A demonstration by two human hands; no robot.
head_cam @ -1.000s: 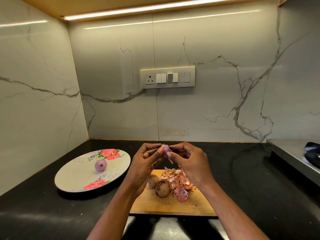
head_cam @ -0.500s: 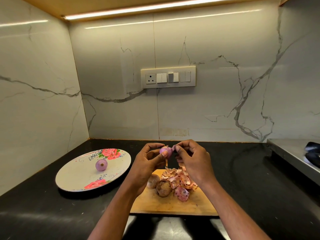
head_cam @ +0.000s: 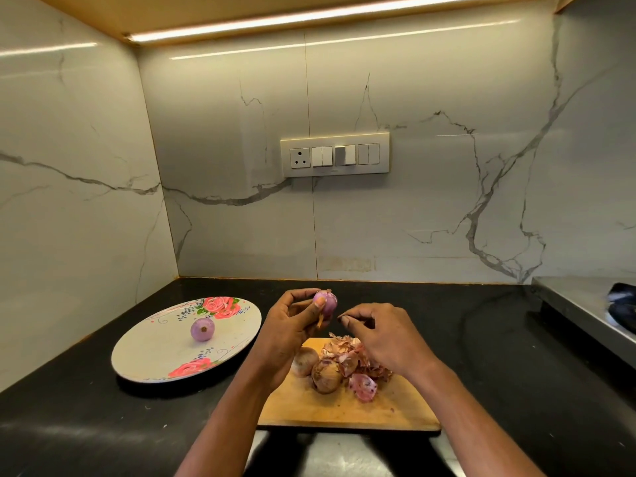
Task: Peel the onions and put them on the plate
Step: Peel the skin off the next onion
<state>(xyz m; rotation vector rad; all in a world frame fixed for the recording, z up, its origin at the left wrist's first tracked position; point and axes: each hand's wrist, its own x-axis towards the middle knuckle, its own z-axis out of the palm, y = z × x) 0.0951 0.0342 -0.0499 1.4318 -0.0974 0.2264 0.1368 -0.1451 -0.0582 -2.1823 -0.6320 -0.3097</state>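
Note:
My left hand [head_cam: 287,327] holds a small, mostly peeled purple onion [head_cam: 326,303] in its fingertips above the far end of the wooden cutting board [head_cam: 344,411]; a strip of skin hangs from the onion. My right hand [head_cam: 383,335] hovers just right of it, apart from the onion, thumb and forefinger curled together; no skin shows between them. One peeled onion [head_cam: 202,329] lies on the floral plate [head_cam: 137,356] at the left. Two unpeeled brown onions [head_cam: 326,375] sit on the board beside a pile of peels [head_cam: 354,358].
The black counter [head_cam: 86,418] meets marble walls at the left and back. A steel hob edge [head_cam: 581,304] runs along the right side. A socket and switch panel [head_cam: 335,154] is on the back wall.
My right hand has pulled away from the onion, down and to the right. My left hand has turned the onion so more of its peeled purple surface shows.

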